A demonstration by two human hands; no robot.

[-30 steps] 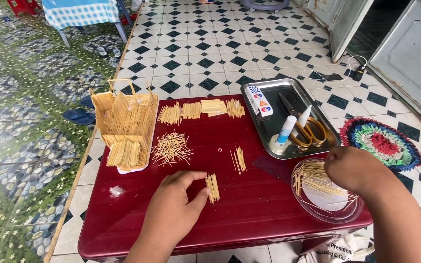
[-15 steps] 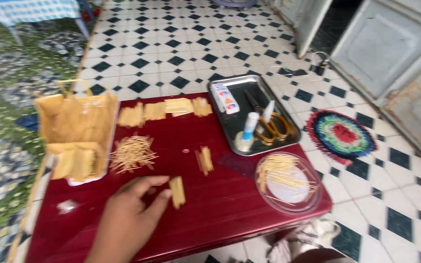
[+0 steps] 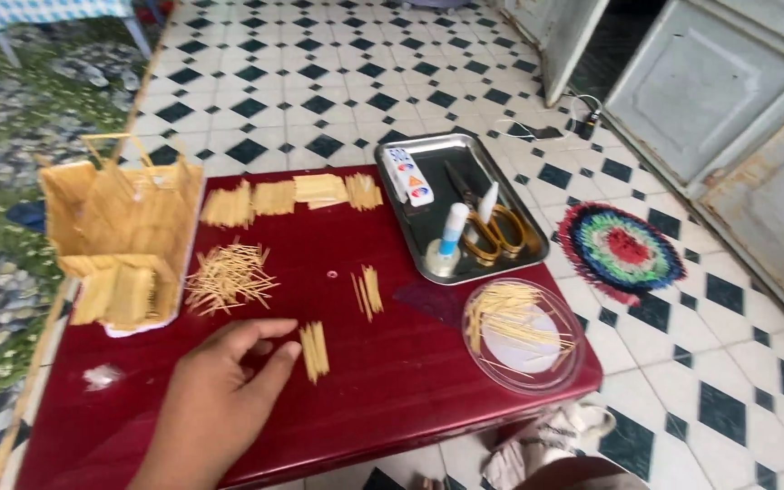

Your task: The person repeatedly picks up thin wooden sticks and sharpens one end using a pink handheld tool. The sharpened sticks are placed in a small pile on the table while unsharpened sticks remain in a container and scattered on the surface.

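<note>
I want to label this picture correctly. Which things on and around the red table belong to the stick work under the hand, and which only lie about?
In use:
- left hand
- small glued stick panel at its fingertips
- loose stick pile
- stick house
- clear lid of sticks
- glue bottle

Lying about:
- scissors in the steel tray
- round woven mat

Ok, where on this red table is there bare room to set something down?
The front edge of the dark red table, between the left hand and the clear round lid of sticks, is bare. The back, by the stick house and steel tray, is crowded.
</note>
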